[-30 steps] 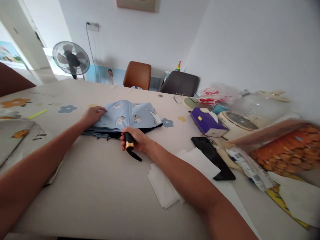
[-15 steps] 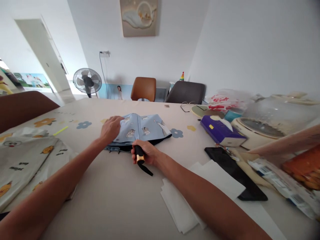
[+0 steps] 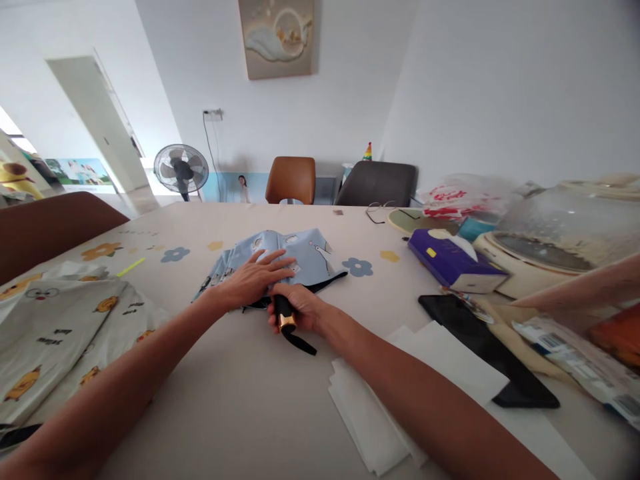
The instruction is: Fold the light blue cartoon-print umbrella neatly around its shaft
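Observation:
A light blue folding umbrella (image 3: 313,252) with cartoon animals lies collapsed on the table, its loose canopy folds spread out to the left. Fingers spread, my left hand (image 3: 257,275) rests flat on the canopy just beyond the handle. My right hand (image 3: 299,308) is wrapped round the black handle (image 3: 283,308), which has a gold band and a black wrist strap (image 3: 301,343) hanging off its near end. The canopy's dark underside shows along its near right edge. Part of the canopy is hidden beneath my left hand.
To the left lies a white cloth (image 3: 75,327) with cartoon prints. White paper sheets (image 3: 370,413), a black phone-like slab (image 3: 485,350) and a purple tissue box (image 3: 450,260) are on the right. Glasses (image 3: 383,212) lie at the back, before a grey chair (image 3: 377,185).
My left hand has moved right from the canopy's left side to its middle, fingers now spread. Canopy folds at the left have fanned out. My right hand keeps the handle.

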Demonstrator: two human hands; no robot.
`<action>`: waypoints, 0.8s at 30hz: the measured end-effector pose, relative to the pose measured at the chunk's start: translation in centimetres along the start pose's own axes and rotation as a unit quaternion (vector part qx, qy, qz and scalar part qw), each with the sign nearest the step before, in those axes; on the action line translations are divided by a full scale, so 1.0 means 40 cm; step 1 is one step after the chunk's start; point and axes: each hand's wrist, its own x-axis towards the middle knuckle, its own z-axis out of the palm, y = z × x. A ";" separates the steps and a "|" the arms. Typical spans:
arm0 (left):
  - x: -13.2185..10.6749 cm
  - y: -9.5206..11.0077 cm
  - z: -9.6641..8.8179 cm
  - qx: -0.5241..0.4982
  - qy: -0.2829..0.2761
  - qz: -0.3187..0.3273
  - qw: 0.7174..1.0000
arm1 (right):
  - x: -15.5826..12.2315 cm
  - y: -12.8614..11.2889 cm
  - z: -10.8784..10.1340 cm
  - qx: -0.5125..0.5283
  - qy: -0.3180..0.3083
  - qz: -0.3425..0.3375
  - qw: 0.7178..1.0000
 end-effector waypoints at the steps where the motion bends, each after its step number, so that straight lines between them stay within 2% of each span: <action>1: 0.000 -0.002 0.000 -0.001 -0.003 0.001 1.000 | 0.001 0.001 0.001 -0.003 0.001 -0.003 1.000; 10: -0.004 -0.002 -0.013 -0.021 0.001 -0.006 1.000 | -0.005 0.003 0.015 0.038 0.002 -0.010 0.999; 15: -0.008 -0.022 0.001 -0.024 0.004 -0.013 1.000 | -0.008 0.012 0.024 0.047 0.035 -0.027 0.998; 17: -0.012 -0.039 0.004 -0.015 0.021 -0.052 0.998 | -0.007 0.014 0.025 0.051 0.034 -0.019 0.998; 21: -0.004 -0.053 -0.017 -0.005 0.093 -0.180 0.979 | -0.007 0.013 0.027 0.055 0.027 -0.007 0.998; 23: 0.025 -0.039 -0.037 -0.028 0.113 -0.207 0.971 | -0.009 0.011 0.029 0.055 0.022 -0.002 0.998; 24: 0.047 -0.028 -0.046 -0.038 0.109 -0.200 0.973 | -0.010 0.010 0.030 0.054 0.019 0.001 0.998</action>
